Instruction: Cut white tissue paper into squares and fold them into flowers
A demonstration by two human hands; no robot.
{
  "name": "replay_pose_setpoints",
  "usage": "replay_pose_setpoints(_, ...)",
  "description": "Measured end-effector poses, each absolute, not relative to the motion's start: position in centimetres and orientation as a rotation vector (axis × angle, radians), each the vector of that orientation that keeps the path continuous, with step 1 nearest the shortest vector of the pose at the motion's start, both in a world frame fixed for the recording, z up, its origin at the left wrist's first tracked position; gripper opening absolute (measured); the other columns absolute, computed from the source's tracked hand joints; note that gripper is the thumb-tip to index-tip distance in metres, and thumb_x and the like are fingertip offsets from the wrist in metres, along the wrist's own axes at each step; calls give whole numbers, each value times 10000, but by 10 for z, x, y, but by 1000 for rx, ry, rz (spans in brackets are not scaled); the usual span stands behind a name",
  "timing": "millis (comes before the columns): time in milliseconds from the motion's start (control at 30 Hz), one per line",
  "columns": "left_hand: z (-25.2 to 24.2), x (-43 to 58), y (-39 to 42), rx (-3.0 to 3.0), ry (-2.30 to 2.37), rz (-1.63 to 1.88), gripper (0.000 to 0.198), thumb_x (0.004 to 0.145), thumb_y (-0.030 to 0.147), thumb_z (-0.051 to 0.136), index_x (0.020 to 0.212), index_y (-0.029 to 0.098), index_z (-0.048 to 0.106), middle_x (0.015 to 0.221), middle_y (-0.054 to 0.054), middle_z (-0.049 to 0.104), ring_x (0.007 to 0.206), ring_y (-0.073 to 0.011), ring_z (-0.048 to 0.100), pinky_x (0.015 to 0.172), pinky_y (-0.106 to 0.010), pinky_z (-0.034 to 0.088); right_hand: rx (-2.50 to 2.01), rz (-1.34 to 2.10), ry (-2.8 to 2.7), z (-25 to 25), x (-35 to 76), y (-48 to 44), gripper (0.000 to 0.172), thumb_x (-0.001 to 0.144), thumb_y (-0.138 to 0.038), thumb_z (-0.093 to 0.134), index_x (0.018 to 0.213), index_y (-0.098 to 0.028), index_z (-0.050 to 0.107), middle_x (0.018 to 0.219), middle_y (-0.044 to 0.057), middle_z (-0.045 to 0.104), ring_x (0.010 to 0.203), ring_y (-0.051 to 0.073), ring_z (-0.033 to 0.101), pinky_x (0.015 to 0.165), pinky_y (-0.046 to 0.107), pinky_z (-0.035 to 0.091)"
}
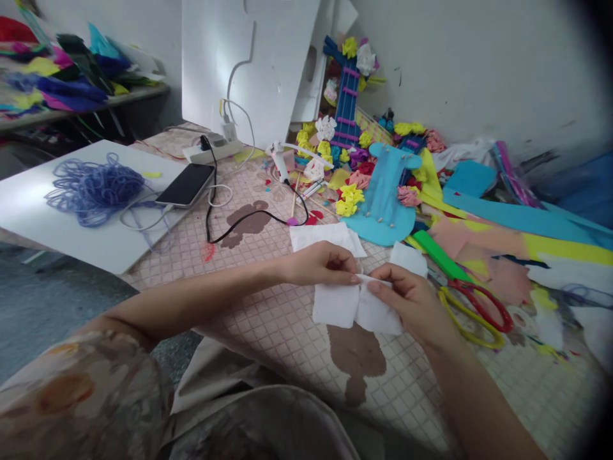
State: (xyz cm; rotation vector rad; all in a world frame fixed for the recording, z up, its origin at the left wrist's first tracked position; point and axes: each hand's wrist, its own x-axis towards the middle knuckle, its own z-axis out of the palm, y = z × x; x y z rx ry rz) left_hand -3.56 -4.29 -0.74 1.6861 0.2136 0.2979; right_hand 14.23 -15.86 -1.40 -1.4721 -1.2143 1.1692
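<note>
Between my two hands, just above the patterned tablecloth, is a piece of white crepe paper [338,305] with a gap or fold down its middle. My left hand [328,263] pinches its top edge near the centre, thumb against curled fingers. From the other side my right hand [405,294] grips the right part of the same paper between thumb and fingers. Behind my left hand lies a stack of white paper squares [322,236]. Another white piece [408,259] rests beyond my right hand.
Scissors [479,313] with red and yellow handles and a green cutter [435,254] lie at right among paper scraps. Behind stand a blue flower-trimmed guitar shape [383,191] and a glue gun [279,163] with its black cable. A phone [186,185] and purple yarn [96,185] are at left.
</note>
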Motion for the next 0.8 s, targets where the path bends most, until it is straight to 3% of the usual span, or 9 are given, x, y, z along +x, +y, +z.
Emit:
replay_pose_setpoints(433,-13,-35,-42,1734,212,277,198,788,288,591,762,92,577,679,6,531,612,-53,447,533,-170,368,-1475,1124,-1376,-10,139,-157,145,788,-343,645,782,-209,591,720,-19,554,647,107,486,548,214,369)
replay_pose_setpoints(800,-14,-34,-38,1669,248,255,210,785,306,590,751,100,565,666,18,495,590,-53,419,530,-188,339,-1408,1153,-1230,-23,144,-155,135,785,-314,661,741,-205,594,662,-34,526,614,92,437,530,213,328)
